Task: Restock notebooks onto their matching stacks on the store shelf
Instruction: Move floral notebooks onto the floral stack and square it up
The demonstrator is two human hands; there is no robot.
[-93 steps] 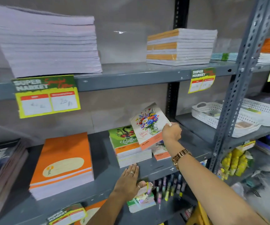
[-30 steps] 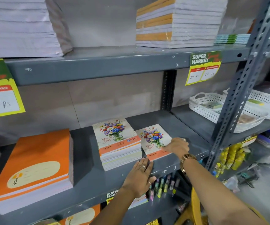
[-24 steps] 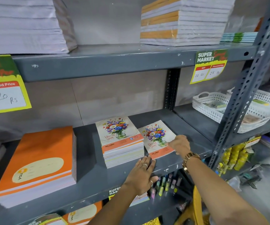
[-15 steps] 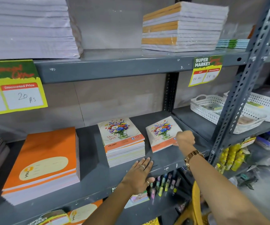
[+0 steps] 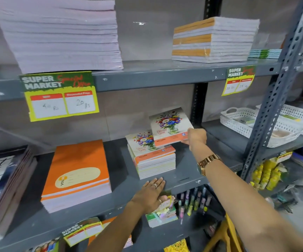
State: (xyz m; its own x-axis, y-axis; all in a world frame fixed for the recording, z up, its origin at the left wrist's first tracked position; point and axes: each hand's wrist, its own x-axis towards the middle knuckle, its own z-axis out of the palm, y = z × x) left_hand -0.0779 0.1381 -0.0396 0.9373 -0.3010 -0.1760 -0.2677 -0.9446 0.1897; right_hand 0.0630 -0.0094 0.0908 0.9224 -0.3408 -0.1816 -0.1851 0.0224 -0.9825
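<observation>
My right hand grips a floral notebook by its lower right corner. It is tilted and raised just above the right rear part of the matching floral stack on the middle shelf. My left hand lies flat, palm down, on the shelf's front edge in front of that stack, holding nothing. To the left sits a stack of large orange notebooks.
Dark-covered books lie at the far left. The upper shelf holds a tall white stack and an orange-banded stack. White baskets sit to the right past a grey upright. Pens and small pads are below.
The floral notebook that lay flat on the shelf right of the stack has been picked up by my right hand and lifted over the stack. My left hand stayed on the shelf edge.
</observation>
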